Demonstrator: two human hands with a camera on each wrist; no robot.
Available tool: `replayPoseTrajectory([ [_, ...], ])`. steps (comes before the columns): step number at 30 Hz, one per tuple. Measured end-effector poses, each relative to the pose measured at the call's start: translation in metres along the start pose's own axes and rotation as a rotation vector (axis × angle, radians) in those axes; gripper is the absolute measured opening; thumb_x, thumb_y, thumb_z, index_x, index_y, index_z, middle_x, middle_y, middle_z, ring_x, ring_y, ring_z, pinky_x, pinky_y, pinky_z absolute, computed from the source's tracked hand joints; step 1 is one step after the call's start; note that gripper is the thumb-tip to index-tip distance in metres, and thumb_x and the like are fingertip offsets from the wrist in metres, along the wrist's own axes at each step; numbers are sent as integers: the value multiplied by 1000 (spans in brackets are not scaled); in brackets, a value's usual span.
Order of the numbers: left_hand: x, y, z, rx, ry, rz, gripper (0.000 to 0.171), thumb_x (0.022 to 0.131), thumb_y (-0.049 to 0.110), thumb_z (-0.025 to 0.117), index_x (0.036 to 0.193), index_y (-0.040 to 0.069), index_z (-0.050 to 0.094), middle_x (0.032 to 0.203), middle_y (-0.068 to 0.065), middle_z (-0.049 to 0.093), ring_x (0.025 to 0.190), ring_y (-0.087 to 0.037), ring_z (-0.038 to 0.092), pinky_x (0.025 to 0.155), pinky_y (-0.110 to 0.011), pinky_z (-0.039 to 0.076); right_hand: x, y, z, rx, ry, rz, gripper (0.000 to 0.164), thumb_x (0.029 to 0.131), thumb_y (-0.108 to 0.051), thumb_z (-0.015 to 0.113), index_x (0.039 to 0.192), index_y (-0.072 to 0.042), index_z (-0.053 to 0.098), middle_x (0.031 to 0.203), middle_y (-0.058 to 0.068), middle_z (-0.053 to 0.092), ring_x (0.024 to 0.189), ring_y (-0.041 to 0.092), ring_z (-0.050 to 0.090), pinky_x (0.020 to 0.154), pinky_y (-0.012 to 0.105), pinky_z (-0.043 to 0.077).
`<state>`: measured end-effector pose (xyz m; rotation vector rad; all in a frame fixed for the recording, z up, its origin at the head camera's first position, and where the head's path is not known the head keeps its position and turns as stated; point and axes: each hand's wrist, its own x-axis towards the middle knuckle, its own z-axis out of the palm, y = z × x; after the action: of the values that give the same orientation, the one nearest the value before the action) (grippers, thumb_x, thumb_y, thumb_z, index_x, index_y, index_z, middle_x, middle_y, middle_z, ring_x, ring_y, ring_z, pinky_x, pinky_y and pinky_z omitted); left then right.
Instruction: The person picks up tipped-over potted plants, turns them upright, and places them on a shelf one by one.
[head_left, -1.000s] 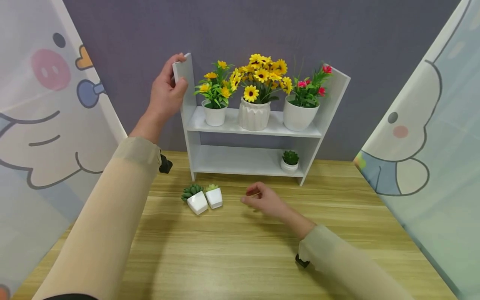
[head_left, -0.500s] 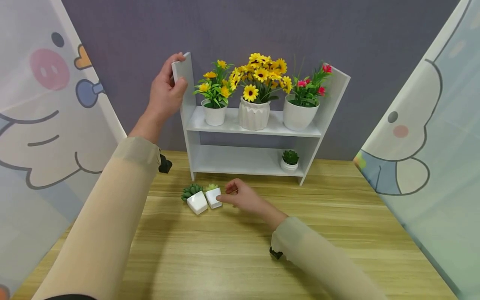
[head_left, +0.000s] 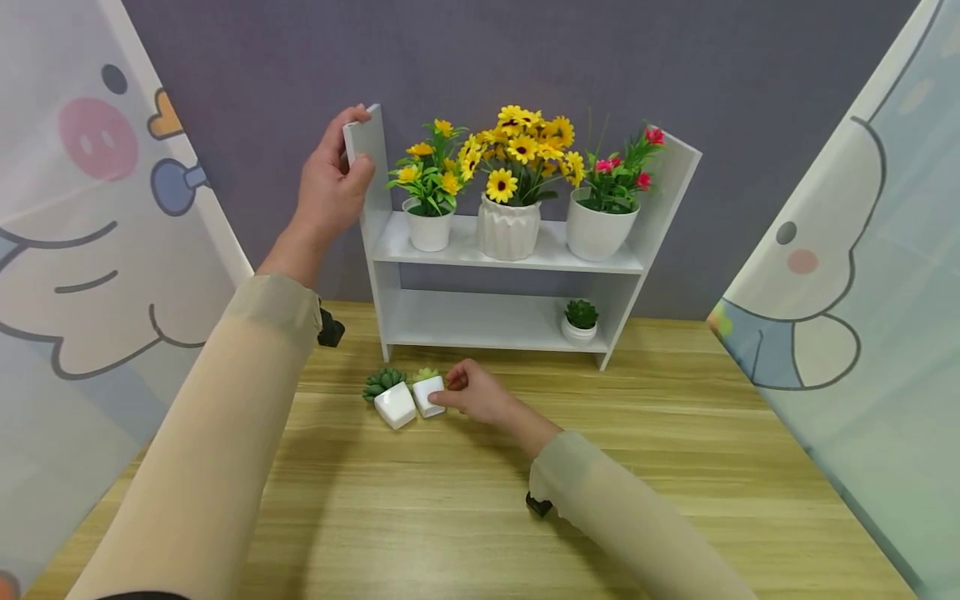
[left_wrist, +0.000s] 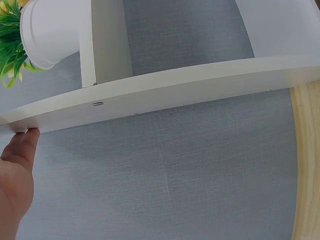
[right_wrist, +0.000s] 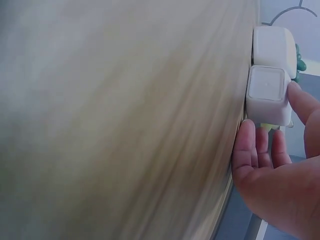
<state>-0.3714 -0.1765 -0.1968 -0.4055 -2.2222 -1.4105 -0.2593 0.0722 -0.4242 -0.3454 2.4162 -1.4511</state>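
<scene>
My left hand (head_left: pixel 333 179) holds the upper edge of the left side panel of a white shelf (head_left: pixel 510 265); its fingertips also meet the panel in the left wrist view. Down on the wooden table, my right hand (head_left: pixel 480 393) has its thumb and fingers around a small square white pot (head_left: pixel 429 397) with a pale green succulent, lying on its side. In the right wrist view the thumb (right_wrist: pixel 300 97) touches that pot, with fingers at its lower edge. Beside it lies a second tipped white pot (head_left: pixel 395 406) with a dark green succulent (head_left: pixel 384 382).
On the upper shelf stand a pot of orange-yellow flowers (head_left: pixel 430 227), a ribbed pot of yellow daisies (head_left: pixel 508 229) and a pot with red flowers (head_left: pixel 600 227). A small round succulent pot (head_left: pixel 579 329) sits at the lower shelf's right end. A grey wall (head_left: pixel 465 50) rises behind.
My right hand has moved left across the table to the nearer small succulent pot, which has shifted very slightly. The left hand stays on the shelf panel.
</scene>
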Motion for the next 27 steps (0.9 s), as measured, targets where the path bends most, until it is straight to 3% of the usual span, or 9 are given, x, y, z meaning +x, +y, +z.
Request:
replayPoseTrajectory([
  [17, -1, 1, 1, 11, 1, 0, 57, 108, 28, 45, 163, 41, 43, 173, 5, 43, 145, -31, 54, 120, -56, 49, -3, 3, -7, 32, -14, -7, 40, 108, -20, 69, 139, 3, 58, 126, 19, 66, 102, 21, 62, 78, 27, 55],
  [23, -1, 2, 0, 11, -4, -14, 57, 108, 29, 45, 163, 43, 42, 174, 6, 41, 147, -32, 53, 122, -57, 47, -2, 0, -5, -40, 24, 31, 54, 101, -37, 79, 138, -2, 60, 128, 14, 66, 109, 23, 62, 84, 31, 55],
  [27, -2, 2, 0, 15, -8, -23, 57, 108, 29, 45, 163, 44, 42, 174, 6, 41, 149, -33, 52, 123, -58, 46, 0, -4, 0, -73, 40, 28, 62, 96, -39, 85, 138, 0, 60, 125, 15, 68, 107, 23, 65, 84, 33, 57],
])
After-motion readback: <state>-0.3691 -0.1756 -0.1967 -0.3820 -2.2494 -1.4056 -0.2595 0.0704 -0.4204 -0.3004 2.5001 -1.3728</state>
